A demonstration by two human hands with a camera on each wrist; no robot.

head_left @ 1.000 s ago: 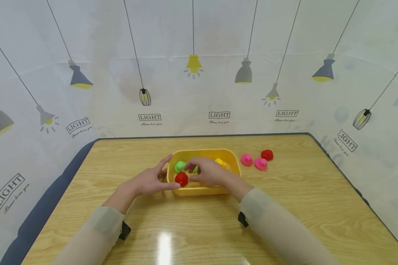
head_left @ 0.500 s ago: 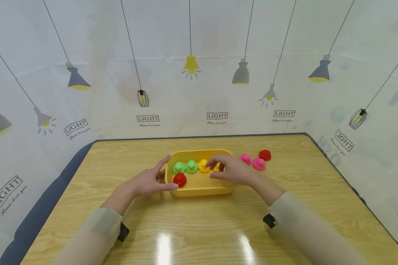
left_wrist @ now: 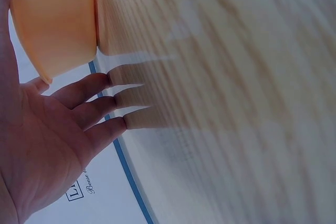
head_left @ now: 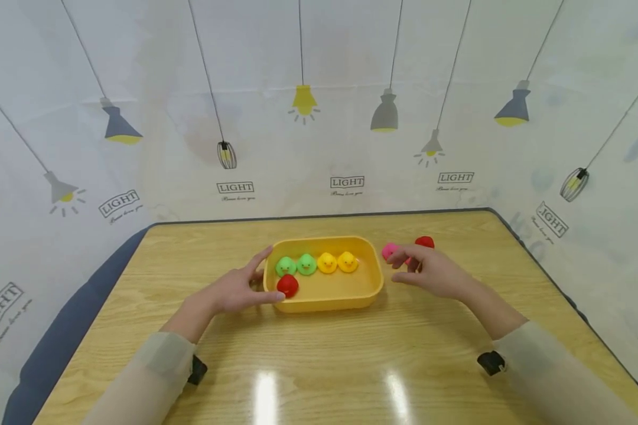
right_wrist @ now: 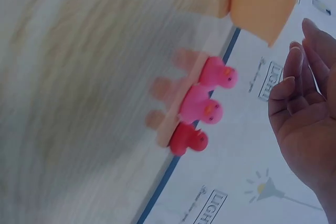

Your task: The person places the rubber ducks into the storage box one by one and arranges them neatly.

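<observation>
My left hand (head_left: 239, 289) rests against the left end of a yellow plastic basin (head_left: 345, 301), thumb on the near rim and forefinger by the far corner. Its other fingers spread near the tabletop in the left wrist view. Inside the basin, two green rubber ducks (head_left: 306, 265) and two yellow rubber ducks (head_left: 326, 263) form a row, with a red rubber duck (head_left: 287, 286) in front at left. To the basin's right hovers my right hand (head_left: 436, 271), loosely bent and holding nothing. Beyond it stand two pink rubber ducks (right_wrist: 201, 106) and another red duck (right_wrist: 188, 139), partly hidden in the head view.
All of this is on a wood-grain table (head_left: 319, 354) with a dark edge. Behind and around it hangs a pale cloth backdrop (head_left: 276, 130) printed with lamps. Bright light reflections show on the near tabletop.
My right hand has moved right, from over the basin's left part, across the yellow ducks, to beside the pink ducks outside. The left hand stays at the basin's left end.
</observation>
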